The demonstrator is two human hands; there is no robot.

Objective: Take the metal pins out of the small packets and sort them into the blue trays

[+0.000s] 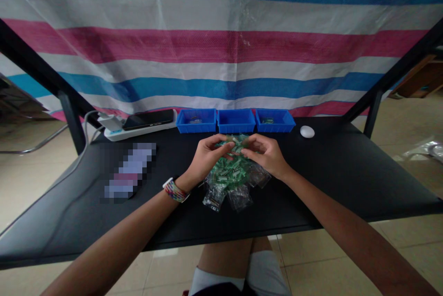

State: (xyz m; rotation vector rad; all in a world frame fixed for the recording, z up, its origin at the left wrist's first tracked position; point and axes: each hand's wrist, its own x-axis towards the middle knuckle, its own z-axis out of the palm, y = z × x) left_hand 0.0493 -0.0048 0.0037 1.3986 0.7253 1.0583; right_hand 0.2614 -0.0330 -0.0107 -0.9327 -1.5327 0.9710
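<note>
Both my hands meet over the middle of a black table (346,167). My left hand (207,155) and my right hand (265,153) pinch the top of a clear plastic bag (231,167) full of small green parts, each from its own side. The bag hangs down onto the table. Two or three smaller clear bags (226,197) with a few green parts lie under it. A beaded band sits on my left wrist (175,190).
Three blue bins (235,121) stand in a row behind the hands, the outer two with small parts inside. A white power strip (138,127) with a phone on it lies at the back left. A white oval object (307,132) rests at the right. A blurred patch (129,171) lies at the left.
</note>
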